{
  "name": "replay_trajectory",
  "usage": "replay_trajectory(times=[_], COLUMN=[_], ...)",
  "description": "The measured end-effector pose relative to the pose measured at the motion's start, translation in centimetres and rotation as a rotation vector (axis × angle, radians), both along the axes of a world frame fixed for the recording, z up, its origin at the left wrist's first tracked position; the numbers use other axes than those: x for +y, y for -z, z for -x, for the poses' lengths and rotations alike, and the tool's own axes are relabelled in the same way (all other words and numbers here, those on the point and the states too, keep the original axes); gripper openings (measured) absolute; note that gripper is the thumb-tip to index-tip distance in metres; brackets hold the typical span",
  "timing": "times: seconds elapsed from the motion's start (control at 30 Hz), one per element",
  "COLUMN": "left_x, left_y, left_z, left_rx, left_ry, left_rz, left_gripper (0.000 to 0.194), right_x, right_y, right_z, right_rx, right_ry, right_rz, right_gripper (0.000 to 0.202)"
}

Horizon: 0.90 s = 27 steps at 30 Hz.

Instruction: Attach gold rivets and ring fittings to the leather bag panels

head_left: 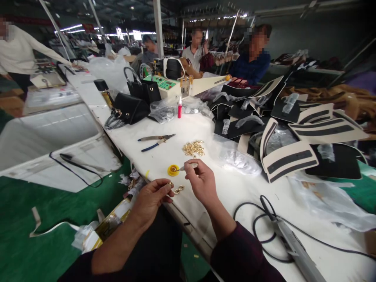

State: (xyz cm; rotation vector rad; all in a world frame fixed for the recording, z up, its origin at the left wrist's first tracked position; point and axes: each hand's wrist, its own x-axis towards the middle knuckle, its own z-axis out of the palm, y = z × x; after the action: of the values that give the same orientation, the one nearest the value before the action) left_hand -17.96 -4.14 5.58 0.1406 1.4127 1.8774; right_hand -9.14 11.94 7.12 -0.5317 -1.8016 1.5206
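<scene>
Overall, the white table [249, 190] takes up most of the view, running from the near edge toward a machine with a green panel [163, 83] at its far end. Left of it, lower down: a large white bin [35, 160], a black cord hanging over its wall. On the table's right side, a loose pile of black and beige panels [289, 162], some overlapping, with clear plastic among them. Far left on the table, a black handbag [131, 109] lies tipped over. Near right, a grey corded tool [293, 239] lies with its cable looped.

Left hand [154, 196] at the near table edge — grip together, thumb and forefinger clamped on a small gold link. Right hand [202, 180] above the table, grip closed around a slim pointed tool [189, 167].

Pliers [157, 141] lie on the table beyond the left hand, handles spread. Red bottle [179, 107] stands upright farther back. Heap of gold links [193, 148] sits beyond the right hand. Yellow dish [173, 170] between the hands and slightly ahead; the tool's tip reaches it. Short gold chain [178, 190] just beside the left fingertips — whether it joins the held gold link [170, 184], cannot tell.
</scene>
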Motion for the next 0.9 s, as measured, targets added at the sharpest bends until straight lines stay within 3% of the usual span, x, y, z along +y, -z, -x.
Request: replay_trajectory(times=[0.17,0.33,0.53,0.9], left_x=[-0.4,-0.5,-0.4,-0.6], left_y=[0.9,1.3,1.2,1.5], left_z=[-0.2,-0.5,-0.6,-0.3], left_rx=[-0.031,-0.040,-0.043,-0.074], left_ry=[0.016,0.004,0.006,0.016], left_rz=[0.015,0.054,0.051,0.031], left_gripper=[0.047,0.050,0.053,0.049], right_x=[0.8,1.2,1.6,1.4], right_y=[2.9,4.3,5.2,5.3], right_z=[1.3,1.8,2.1,2.2], right_rx=[-0.105,-0.153,-0.177,-0.206], right_ry=[-0.041,-0.113,-0.164,-0.120], right_rz=[-0.161,-0.183,-0.204,-0.140], right_gripper=[0.017,0.020,0.023,0.021])
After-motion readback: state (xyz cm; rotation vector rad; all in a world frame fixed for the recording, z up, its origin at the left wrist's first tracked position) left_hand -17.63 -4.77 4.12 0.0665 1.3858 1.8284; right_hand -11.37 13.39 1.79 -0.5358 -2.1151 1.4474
